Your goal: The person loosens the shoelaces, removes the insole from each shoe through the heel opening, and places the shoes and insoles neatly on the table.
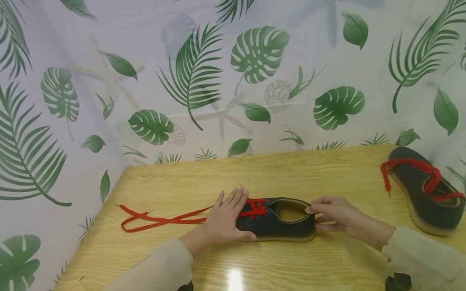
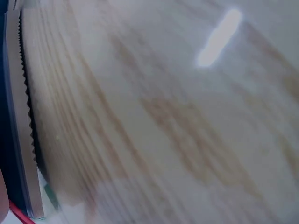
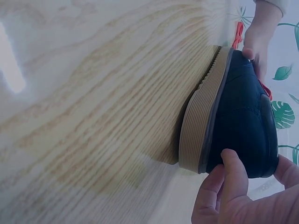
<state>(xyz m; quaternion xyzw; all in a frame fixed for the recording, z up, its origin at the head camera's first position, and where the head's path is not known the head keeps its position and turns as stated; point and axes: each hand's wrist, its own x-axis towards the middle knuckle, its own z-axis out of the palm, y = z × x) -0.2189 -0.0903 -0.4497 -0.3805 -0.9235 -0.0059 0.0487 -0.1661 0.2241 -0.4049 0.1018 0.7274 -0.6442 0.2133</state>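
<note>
A dark navy shoe (image 1: 276, 231) with a tan ridged sole (image 3: 201, 126) lies on the wooden table, its toe to the left and its heel to the right. Across the toe end rests my left hand (image 1: 226, 220), fingers straight and spread, hiding the front of the shoe. My right hand (image 1: 335, 214) pinches the heel, thumb and fingers on either side of the back collar. Red laces (image 1: 257, 209) cross over the tongue. Their long loose ends (image 1: 164, 220) stretch left on the table, past my left hand. In the left wrist view only the sole's edge (image 2: 21, 121) shows.
A second navy shoe (image 1: 407, 184) stands at the table's right end, its red lace (image 1: 415, 162) draped over the top. White cloth (image 1: 204, 141) printed with green leaves hangs behind and beside the wooden table (image 1: 204, 266).
</note>
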